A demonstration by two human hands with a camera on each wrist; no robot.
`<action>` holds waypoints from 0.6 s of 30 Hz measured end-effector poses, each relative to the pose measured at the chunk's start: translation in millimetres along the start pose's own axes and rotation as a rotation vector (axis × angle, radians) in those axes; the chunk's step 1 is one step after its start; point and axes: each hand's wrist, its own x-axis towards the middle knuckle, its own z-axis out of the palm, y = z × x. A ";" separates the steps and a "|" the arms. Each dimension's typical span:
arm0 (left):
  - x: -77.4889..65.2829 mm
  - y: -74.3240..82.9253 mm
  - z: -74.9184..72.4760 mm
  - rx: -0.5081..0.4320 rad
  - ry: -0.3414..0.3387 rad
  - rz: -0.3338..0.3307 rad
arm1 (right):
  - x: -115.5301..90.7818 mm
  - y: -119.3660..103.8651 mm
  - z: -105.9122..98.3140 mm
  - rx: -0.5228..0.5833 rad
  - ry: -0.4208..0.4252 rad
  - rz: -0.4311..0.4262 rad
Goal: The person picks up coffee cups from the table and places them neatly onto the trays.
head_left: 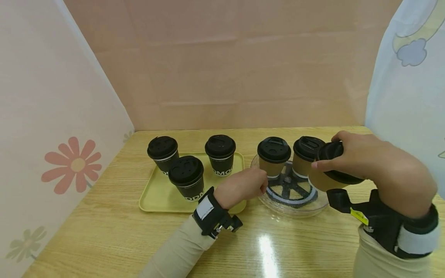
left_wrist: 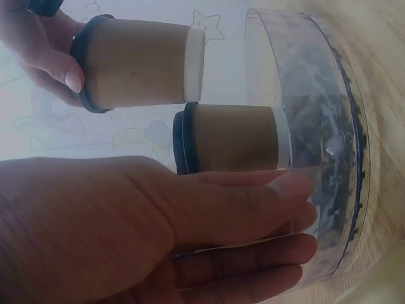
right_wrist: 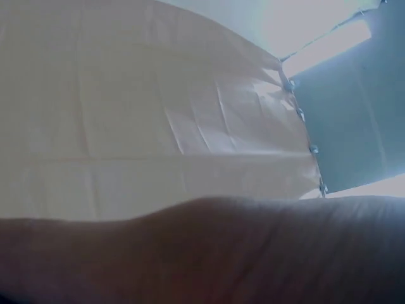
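My right hand (head_left: 379,162) grips a brown paper coffee cup (head_left: 323,181) by its black lid, holding it tilted over the right side of a clear round tray (head_left: 295,212). In the left wrist view this cup (left_wrist: 142,63) hangs above the tray wall. Two other lidded brown cups, one left (head_left: 271,168) and one right (head_left: 300,166), stand inside the tray at its back. My left hand (head_left: 243,187) pinches the tray's near left rim between thumb and fingers. The right wrist view shows only part of the hand or wrist (right_wrist: 221,253); the cup is hidden there.
A yellow rectangular tray (head_left: 158,202) lies to the left, carrying three black lidded cups: back left (head_left: 165,160), front (head_left: 191,189) and back right (head_left: 222,164). A pinkish cloth (head_left: 222,77) closes off the back; patterned white sheets hang at both sides. The table (head_left: 104,231) is wooden.
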 end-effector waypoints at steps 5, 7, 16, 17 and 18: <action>-0.4 -0.2 -0.9 0.003 0.004 -0.001 | 2.1 -27.0 4.3 -0.005 -0.072 0.013; -0.4 -0.2 -1.6 -0.003 0.002 -0.008 | 4.3 -38.0 5.6 -0.014 -0.103 0.007; 3.8 -0.9 -1.4 -0.013 -0.025 -0.020 | 18.7 -64.4 17.9 -0.024 -0.171 -0.024; 4.0 -0.8 -1.5 -0.009 -0.024 -0.017 | 19.9 -66.2 19.1 -0.028 -0.177 -0.022; 4.1 -0.7 -1.6 -0.008 -0.024 -0.016 | 20.9 -67.9 20.1 -0.027 -0.183 -0.020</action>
